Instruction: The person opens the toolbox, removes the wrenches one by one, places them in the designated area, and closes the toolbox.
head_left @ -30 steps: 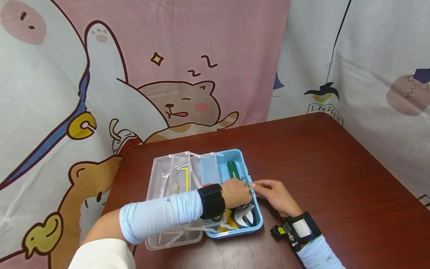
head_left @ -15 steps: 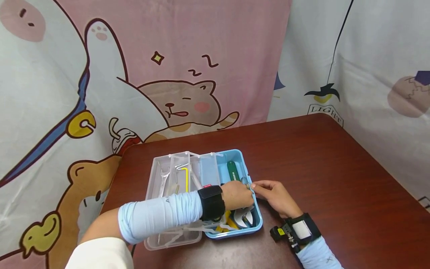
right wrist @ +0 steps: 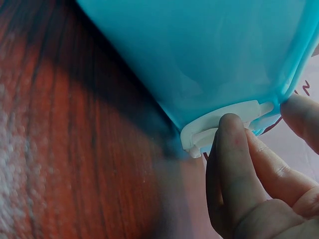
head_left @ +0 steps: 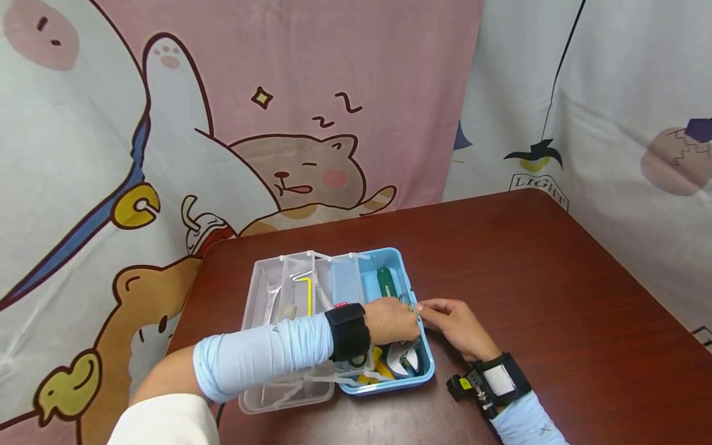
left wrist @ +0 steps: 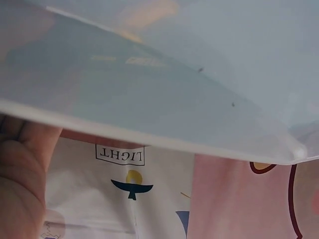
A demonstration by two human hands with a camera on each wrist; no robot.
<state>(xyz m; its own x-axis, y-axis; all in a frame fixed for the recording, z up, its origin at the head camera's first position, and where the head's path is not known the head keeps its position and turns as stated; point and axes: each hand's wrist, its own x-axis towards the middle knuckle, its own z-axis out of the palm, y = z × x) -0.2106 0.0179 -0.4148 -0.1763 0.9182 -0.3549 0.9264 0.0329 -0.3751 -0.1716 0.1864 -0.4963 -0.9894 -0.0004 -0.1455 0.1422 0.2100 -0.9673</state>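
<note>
My left hand (head_left: 391, 321) reaches over the open light blue toolbox (head_left: 389, 388), knuckles up, near its right rim. Its fingertips are hidden in the head view, and the left wrist view has only part of the hand (left wrist: 22, 177) beside a translucent plastic edge (left wrist: 149, 142). At the outside of the same wall, my right hand (head_left: 458, 326) pinches at a white latch (right wrist: 219, 122): fingers lie on the latch and the thumb is by the box edge. Inside the box lie a green handle (head_left: 385, 282), a metal wrench-like head (head_left: 402, 360) and a yellow tool (head_left: 379, 366).
Clear trays (head_left: 258, 364) fold out on the left, holding an open-ended wrench (head_left: 271, 303) and a yellow hex key (head_left: 309, 296). The box stands on a dark red-brown table (head_left: 534, 278). A printed cloth (head_left: 411, 93) hangs behind it.
My left hand has shifted slightly down and right at the rim, covering more of the metal tool below it. The right hand stays at the latch.
</note>
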